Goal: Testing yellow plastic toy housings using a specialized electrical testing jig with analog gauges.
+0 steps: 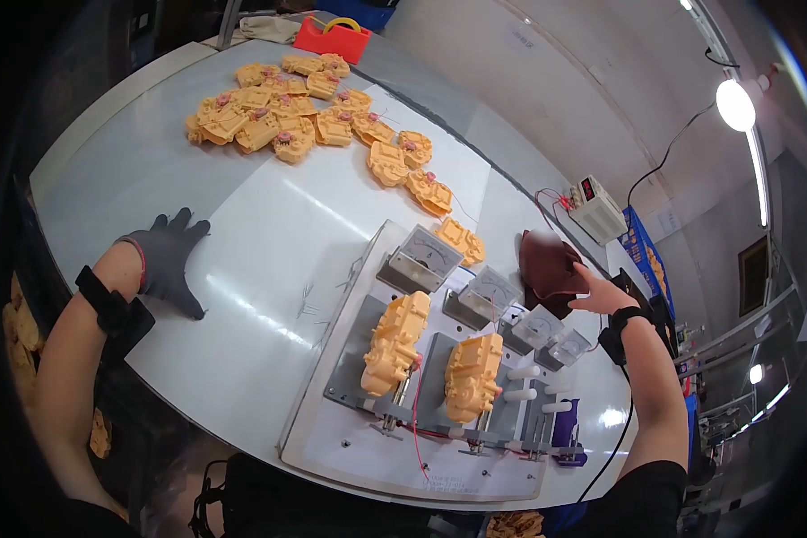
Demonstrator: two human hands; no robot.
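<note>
My left hand [172, 265], in a grey glove, rests on the white tabletop with its fingers spread and nothing in it. At the right, my bare right hand [598, 293] grips the edge of a crumpled dark maroon cloth [547, 273], just beyond the meters. Between my arms stands a test fixture on a white board [368, 453]. Two yellow moulded plastic housings sit side by side on it, a left one [394, 345] and a right one [473, 377]. Thin red wires run from them. Behind them are several dial meters, among them a large one [424, 257].
Many more yellow housings [294, 139] lie in a cluster at the far left, trailing off toward the fixture. A red tape dispenser [332, 40] stands at the back edge. A power supply box [598, 211] sits at the far right. Thin loose pins [308, 303] lie left of the fixture.
</note>
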